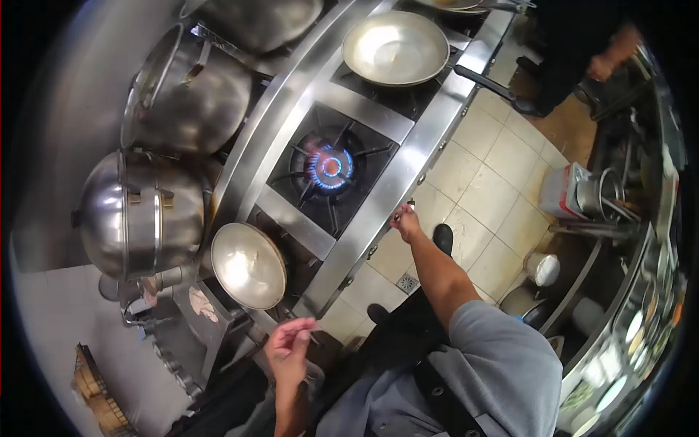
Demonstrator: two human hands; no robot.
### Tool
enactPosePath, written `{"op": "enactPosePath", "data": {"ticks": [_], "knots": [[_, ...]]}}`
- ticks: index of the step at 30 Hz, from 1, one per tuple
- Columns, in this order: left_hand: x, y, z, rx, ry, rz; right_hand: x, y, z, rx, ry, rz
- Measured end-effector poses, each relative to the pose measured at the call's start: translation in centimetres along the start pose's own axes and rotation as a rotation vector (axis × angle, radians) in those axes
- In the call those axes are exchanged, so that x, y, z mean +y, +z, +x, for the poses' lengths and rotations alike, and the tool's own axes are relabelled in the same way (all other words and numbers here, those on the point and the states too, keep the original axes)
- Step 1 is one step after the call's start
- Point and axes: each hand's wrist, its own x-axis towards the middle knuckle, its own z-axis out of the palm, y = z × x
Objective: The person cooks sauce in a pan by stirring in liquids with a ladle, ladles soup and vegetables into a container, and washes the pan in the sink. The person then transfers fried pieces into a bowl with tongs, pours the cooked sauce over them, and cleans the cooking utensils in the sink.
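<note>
My right hand [405, 221] reaches to the stove's front edge, its fingers closed around a small control knob [411, 205]. Straight behind that edge, a gas burner [331, 167] burns with a ring of blue flame and has no pan over it. A pale metal frying pan [249, 266] sits on the burner at the lower left. Near its handle side, my left hand [290, 351] is held with thumb and fingers apart; a small dark end shows beside the fingertips. Whether the fingers touch the handle is hard to see.
Another frying pan [395, 48] rests on the far burner, its black handle [484, 81] jutting over the aisle. Large steel pots [191, 102] and a domed steel vessel [145, 215] line the back. A co-worker's hand [601, 67] shows at top right. Shelving [611, 291] lines the right.
</note>
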Motion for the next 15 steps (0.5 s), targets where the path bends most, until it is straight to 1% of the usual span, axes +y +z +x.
{"op": "enactPosePath", "data": {"ticks": [1, 3, 4, 5, 7, 8, 10, 11, 12, 13, 14, 15], "knots": [[0.6, 2.4, 1.2, -0.051, -0.046, 0.073, -0.1, 0.1, 0.7, -0.009, 0.024, -0.008], [0.8, 6.1, 3.1, -0.095, -0.111, 0.089, 0.3, 0.1, 1.0, 0.071, 0.114, 0.025], [1.1, 7.6, 3.9, -0.082, -0.128, 0.095, -0.1, -0.4, 1.4, 0.028, 0.152, 0.134], [1.3, 8.9, 4.6, -0.107, -0.153, 0.085, -0.6, -0.6, 1.7, 0.029, 0.174, 0.13], [1.7, 11.0, 5.7, -0.124, -0.181, 0.066, -2.4, -0.5, 2.9, 0.032, 0.471, 0.174], [1.8, 11.6, 6.2, -0.153, -0.196, 0.071, -2.4, -0.8, 3.6, 0.033, 0.478, 0.168], [1.9, 12.7, 7.2, -0.19, -0.206, 0.073, -2.6, -0.9, 5.3, 0.017, 0.84, 0.308], [1.8, 13.0, 7.3, -0.182, -0.252, 0.058, -1.7, -1.6, 5.7, -0.034, 0.909, 0.325], [1.5, 13.3, 7.6, -0.186, -0.288, 0.037, -1.3, -2.8, 5.5, -0.084, 0.961, 0.341], [1.2, 13.7, 8.2, -0.196, -0.31, 0.006, -2.7, -2.5, 3.7, -0.172, 0.894, 0.289], [0.3, 13.8, 8.7, -0.234, -0.25, 0.02, -3.8, -2.3, 2.6, -0.21, 0.952, 0.266], [0.7, 14.0, 9.2, -0.251, -0.226, -0.001, -4.4, -2.8, 1.4, -0.312, 0.902, 0.291]]}}
